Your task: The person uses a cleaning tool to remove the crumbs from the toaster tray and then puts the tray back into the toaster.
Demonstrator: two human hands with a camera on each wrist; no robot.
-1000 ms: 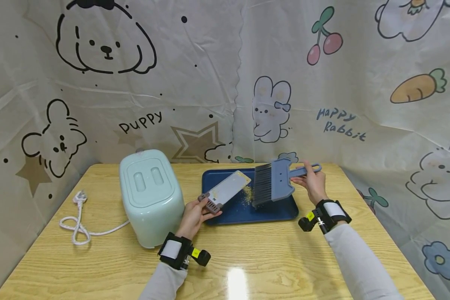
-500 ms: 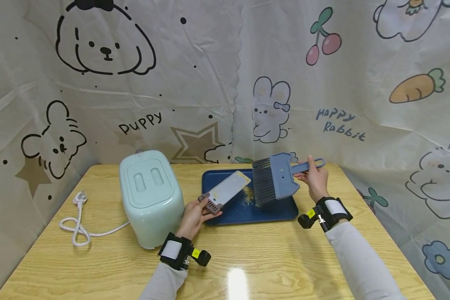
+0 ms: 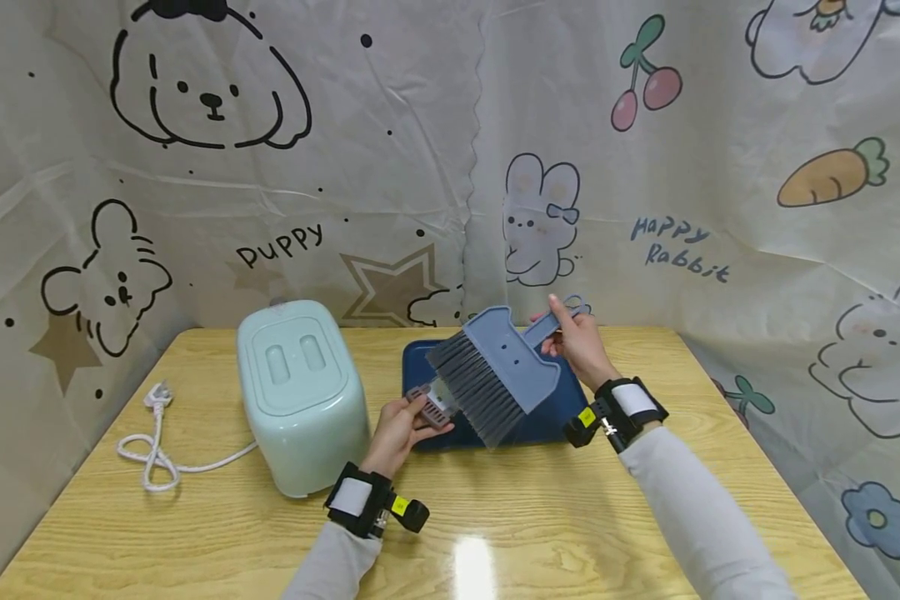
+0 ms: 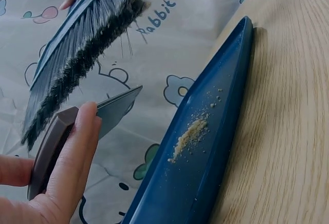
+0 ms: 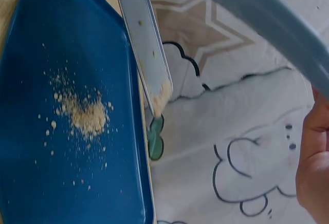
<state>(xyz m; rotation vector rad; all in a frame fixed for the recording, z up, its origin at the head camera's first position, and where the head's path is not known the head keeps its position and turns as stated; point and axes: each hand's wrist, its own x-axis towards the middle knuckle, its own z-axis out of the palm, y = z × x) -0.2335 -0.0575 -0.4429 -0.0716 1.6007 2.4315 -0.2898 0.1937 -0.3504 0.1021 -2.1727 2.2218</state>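
Observation:
My left hand point(image 3: 390, 437) pinches the grey-brown vented end of a narrow metal crumb tray point(image 4: 115, 113), held above a dark blue tray point(image 3: 558, 421). In the right wrist view, pale crumbs cling to the far end of the crumb tray point(image 5: 144, 39). My right hand point(image 3: 581, 346) grips the handle of a blue hand brush point(image 3: 513, 358) with dark bristles. From the head, the brush covers most of the crumb tray; whether bristles touch it I cannot tell. A small heap of crumbs point(image 5: 88, 117) lies on the blue tray.
A mint-green toaster point(image 3: 307, 400) with a lid stands left of my left hand. Its white cord and plug point(image 3: 161, 396) lie on the wooden table point(image 3: 525, 517) at the left. A printed cloth point(image 3: 390, 167) hangs behind the table.
My right hand has moved left with the brush, which has turned and now overlaps the crumb tray in the head view. My left hand has shifted slightly right, still holding the crumb tray.

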